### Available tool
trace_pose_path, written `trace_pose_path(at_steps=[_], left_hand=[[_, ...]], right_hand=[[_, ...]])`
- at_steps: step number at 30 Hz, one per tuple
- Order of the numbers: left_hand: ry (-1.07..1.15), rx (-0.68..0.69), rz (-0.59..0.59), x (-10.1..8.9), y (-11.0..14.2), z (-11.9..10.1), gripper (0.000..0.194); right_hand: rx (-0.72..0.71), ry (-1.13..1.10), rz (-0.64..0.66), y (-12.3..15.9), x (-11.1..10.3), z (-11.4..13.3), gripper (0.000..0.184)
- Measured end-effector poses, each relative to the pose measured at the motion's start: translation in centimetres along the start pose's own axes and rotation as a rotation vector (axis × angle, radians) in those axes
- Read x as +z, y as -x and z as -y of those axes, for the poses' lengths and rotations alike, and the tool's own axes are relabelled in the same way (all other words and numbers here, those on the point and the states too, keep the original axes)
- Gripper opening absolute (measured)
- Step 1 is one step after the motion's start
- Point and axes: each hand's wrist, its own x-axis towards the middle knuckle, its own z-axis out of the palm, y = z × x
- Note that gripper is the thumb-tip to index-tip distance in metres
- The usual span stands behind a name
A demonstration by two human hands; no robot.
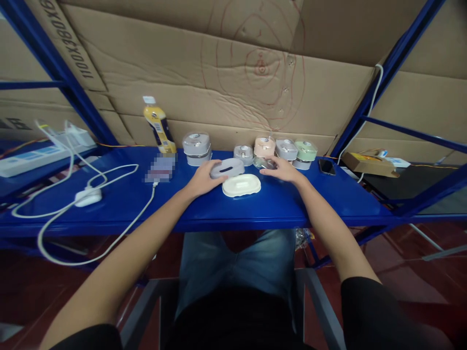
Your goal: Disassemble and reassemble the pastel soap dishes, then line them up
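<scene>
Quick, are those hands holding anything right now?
Left hand: closed on the gray slotted piece.
Right hand: at a clear piece; whether it grips can't be told.

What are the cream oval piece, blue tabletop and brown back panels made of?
Cream oval piece: probably plastic, smooth, with molded-looking edges. Blue tabletop: likely painted metal; it shows a glossy sheen. Brown back panels: matte cardboard, judging by creases and printed lettering.

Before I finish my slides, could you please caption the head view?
Left fingers hold a grey oval piece behind a cream tray on a blue table.
</scene>
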Motion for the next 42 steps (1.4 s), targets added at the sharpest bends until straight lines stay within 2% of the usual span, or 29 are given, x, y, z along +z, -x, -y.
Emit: trace_pose_path(at_steps=[4, 8, 13, 17, 24, 27, 32, 35, 38, 42], left_hand=[[0.178, 0.116, 0.062, 0.8, 0.6, -1.8, 0.099], [0.248, 0.153, 0.143, 1.8, 0.8, -2.9, 0.109], [0.299, 0.169, 0.16, 2.3, 0.5, -2.9, 0.115], [0.287, 0.162, 0.147, 2.6, 0.2, -2.8, 0.117], [0.225, 0.167, 0.132, 2.7, 0.1, -3.0, 0.12], [0.218, 0.192, 0.131, 2.7, 0.1, -3.2, 0.115], [0.135, 0.195, 0.126, 2.6, 0.1, -3.1, 0.095], [0.063, 0.156, 0.133, 2.2, 0.5, -3.1, 0.095], [-0.082, 0.046, 0.129, 1.3, 1.8, -3.9, 0.096], [-0.503, -0.234, 0.008, 0.1, 3.9, -6.0, 0.087]], right_hand=[[-0.23, -0.135, -0.034, -0.1, 0.9, 0.9, 0.083], [-0.427, -0.092, 0.063, -0.3, 2.5, 2.8, 0.09], [-0.495, 0.004, 0.12, -0.7, 4.5, 3.9, 0.098], [-0.527, 0.019, 0.117, -0.7, 4.5, 4.0, 0.098], [-0.527, 0.072, 0.151, -0.8, 4.2, 4.6, 0.096], [-0.51, 0.078, 0.16, -1.0, 4.5, 4.2, 0.097], [-0.404, 0.028, 0.17, -1.4, 5.4, 2.4, 0.112], [-0.383, -0.015, 0.176, -1.5, 5.6, 1.4, 0.119], [-0.335, -0.06, 0.182, -1.5, 5.5, 0.7, 0.124], [-0.185, -0.081, 0.154, -1.4, 5.0, 0.1, 0.117]])
